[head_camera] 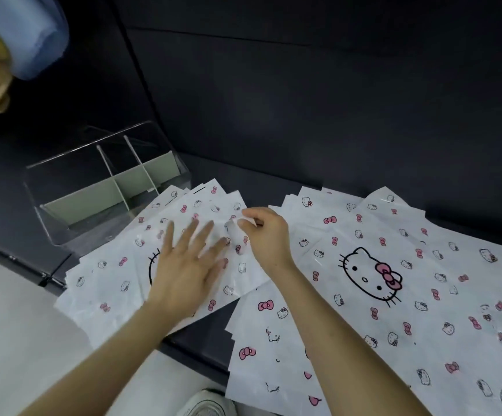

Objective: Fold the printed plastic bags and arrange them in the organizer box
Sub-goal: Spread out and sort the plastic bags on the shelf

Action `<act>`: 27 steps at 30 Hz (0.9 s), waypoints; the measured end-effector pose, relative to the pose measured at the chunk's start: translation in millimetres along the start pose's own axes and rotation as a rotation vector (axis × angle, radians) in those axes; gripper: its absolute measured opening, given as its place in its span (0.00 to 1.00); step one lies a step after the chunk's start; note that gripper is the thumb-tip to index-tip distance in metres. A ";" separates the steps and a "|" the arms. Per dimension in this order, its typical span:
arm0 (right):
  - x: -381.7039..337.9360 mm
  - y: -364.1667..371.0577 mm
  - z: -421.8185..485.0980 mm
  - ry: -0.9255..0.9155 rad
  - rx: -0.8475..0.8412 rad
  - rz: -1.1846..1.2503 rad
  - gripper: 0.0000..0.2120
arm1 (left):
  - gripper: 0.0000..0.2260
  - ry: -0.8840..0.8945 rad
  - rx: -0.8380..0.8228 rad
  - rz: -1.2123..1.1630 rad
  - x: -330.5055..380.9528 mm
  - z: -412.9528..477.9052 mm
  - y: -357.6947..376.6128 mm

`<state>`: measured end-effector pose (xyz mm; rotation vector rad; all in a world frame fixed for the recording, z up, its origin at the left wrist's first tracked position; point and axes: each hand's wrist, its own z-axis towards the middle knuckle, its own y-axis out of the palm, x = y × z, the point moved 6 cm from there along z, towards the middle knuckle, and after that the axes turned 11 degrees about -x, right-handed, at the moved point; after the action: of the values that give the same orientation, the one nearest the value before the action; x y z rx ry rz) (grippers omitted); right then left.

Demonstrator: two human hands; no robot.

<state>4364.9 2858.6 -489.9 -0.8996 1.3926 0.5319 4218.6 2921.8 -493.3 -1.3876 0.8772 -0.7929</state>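
Your left hand (188, 262) lies flat and released on the bag (165, 265) near the table's left edge; your right hand (263, 232) pinches its far edge.

Thin white plastic bags (393, 295), faintly glossy, slightly crinkled, pink-black print. At 10 o'clock clear glossy acrylic organizer box (72, 187), smooth. Matt dark table (273, 181).

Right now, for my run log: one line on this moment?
phase: folding start | left hand: flat on bag | right hand: pinching bag edge | box: empty
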 end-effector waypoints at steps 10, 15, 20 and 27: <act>52.3 -125.3 -82.6 0.068 0.174 -0.564 0.17 | 0.33 -0.314 -0.296 -0.072 -46.4 0.5 47.9; 93.4 -204.6 -155.1 0.240 0.314 -0.999 0.34 | 0.22 -0.121 -0.068 -0.166 22.0 18.0 20.4; 106.0 -218.0 -168.8 0.210 0.296 -0.988 0.32 | 0.15 0.045 0.000 -0.536 108.2 41.3 0.8; 82.2 -207.0 -175.4 0.123 0.384 -0.404 0.10 | 0.20 -0.280 -0.309 -1.086 141.9 59.9 9.2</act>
<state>4433.1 2584.4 -513.0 -0.8745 1.3163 -0.0982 4338.2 2825.9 -510.7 -2.2121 -0.0577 -1.2393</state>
